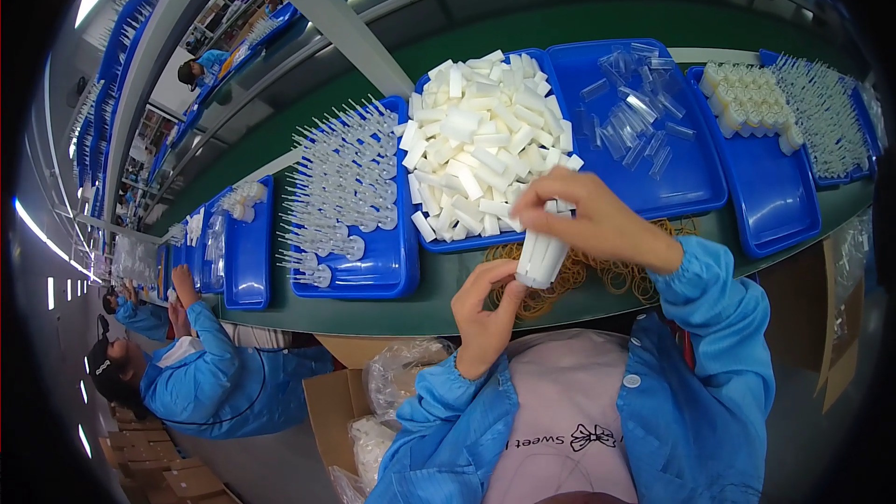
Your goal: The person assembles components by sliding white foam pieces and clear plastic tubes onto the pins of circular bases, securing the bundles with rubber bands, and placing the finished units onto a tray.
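In front of my chest a whitish, ribbed bundle [541, 259], perhaps white strips packed together, stands slightly tilted. The fingers of my left hand [487, 311] close on its lower left side. My right hand [597, 217] bends over its upper end, fingertips pinched together near a small white piece; whether they grip that piece or the bundle is hard to tell. Just beyond both hands, a heap of white foam-like blocks [485, 135] fills a blue tray [429, 241]. Tan rubber bands [597, 282] lie in a loose pile on the green table beneath my right hand.
Clear plastic tubes [639, 112] lie in a blue tray to the right, with cream cylinders [747, 98] and thin-stemmed parts [821, 117] farther right. Left, clear stemmed pieces [341, 182] stand in rows. A co-worker in a blue sleeve [219, 359] and a cardboard box [329, 411] are at lower left.
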A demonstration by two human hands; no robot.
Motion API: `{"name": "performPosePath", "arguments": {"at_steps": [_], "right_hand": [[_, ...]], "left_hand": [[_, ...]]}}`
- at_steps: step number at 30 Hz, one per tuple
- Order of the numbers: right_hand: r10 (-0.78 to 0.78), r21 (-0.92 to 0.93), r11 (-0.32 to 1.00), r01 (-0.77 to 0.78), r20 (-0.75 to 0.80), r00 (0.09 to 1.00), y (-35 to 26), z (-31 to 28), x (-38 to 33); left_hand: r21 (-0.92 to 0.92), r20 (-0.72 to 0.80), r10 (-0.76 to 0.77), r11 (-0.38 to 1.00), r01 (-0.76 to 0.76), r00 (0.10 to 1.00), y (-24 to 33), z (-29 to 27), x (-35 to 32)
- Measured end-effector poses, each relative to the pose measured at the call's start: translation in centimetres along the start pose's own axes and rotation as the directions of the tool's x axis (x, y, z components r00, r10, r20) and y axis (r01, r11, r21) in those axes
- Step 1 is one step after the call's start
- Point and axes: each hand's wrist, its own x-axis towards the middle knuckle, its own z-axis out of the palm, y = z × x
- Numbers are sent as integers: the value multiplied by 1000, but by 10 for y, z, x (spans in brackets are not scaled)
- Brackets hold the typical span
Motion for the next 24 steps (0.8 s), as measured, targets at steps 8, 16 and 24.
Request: {"name": "performPosePath", "arguments": {"at_steps": [8,16,24], "right_hand": [[-125,-747,664,-32,-153,980,77,11,42],[-193,-710,703,44,-131,972,64,0,28],[-228,-494,859,135,-133,965,19,-21,5]], "left_hand": [[-348,-13,-275,902,254,961,3,2,0],[-122,-44,-120,986,113,992,3,-7,1],[5,-43,84,996,-84,996,20,-11,14]]}}
